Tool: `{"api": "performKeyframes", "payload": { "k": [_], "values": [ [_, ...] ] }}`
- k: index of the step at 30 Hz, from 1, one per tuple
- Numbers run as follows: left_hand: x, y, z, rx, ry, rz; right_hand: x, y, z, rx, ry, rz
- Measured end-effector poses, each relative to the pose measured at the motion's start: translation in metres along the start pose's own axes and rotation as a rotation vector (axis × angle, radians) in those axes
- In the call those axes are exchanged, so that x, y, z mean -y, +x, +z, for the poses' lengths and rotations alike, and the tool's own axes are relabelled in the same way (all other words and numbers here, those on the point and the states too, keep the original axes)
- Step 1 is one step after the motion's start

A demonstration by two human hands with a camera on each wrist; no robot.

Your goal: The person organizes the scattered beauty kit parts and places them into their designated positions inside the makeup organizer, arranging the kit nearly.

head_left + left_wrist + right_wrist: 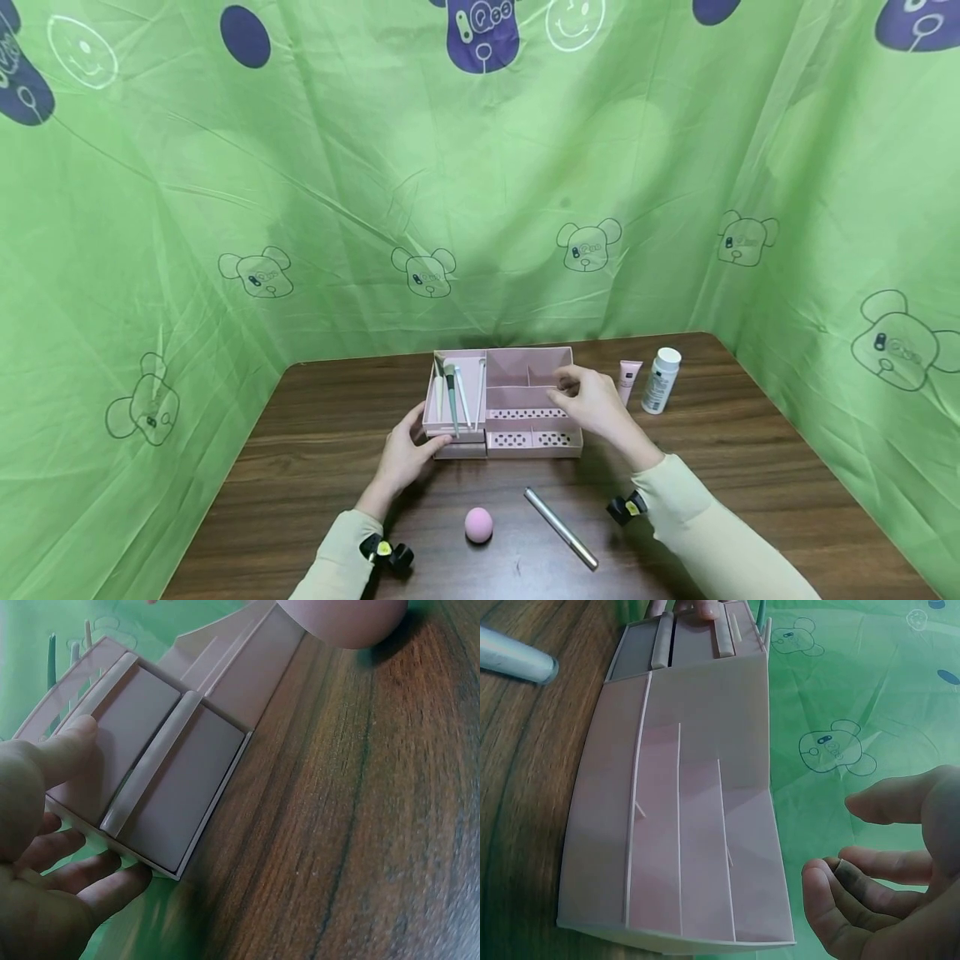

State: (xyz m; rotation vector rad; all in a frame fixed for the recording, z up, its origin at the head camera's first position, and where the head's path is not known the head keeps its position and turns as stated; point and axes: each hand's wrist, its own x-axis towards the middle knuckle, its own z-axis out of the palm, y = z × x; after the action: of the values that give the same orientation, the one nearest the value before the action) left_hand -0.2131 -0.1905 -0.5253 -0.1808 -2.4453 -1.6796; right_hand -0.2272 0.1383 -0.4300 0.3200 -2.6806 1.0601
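Head cam: organizer [507, 372]'s on the table [337, 417], left hand [403, 457] gripping its left end, right hand [596, 404] relaxed and free by its right side. Left wrist: thumb's on the upper drawer [139, 712]. Right wrist: thumb and fingers apart.

A tube [627, 381] and bottle [660, 382] stood right of the right hand [596, 403]; to its near left lay a ball [478, 525] and stick [561, 529].
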Motion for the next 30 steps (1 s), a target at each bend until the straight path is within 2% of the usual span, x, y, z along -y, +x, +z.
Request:
{"api": "performKeyframes", "payload": {
  "k": [13,30],
  "values": [
    [0.001,0.0,0.0,-0.003,0.019,0.021,-0.012,-0.007,-0.005,0.009,0.024,0.007],
    [0.002,0.0,0.0,-0.004,0.018,0.016,-0.024,-0.017,-0.007,0.012,0.015,0.015]
  ]
}}
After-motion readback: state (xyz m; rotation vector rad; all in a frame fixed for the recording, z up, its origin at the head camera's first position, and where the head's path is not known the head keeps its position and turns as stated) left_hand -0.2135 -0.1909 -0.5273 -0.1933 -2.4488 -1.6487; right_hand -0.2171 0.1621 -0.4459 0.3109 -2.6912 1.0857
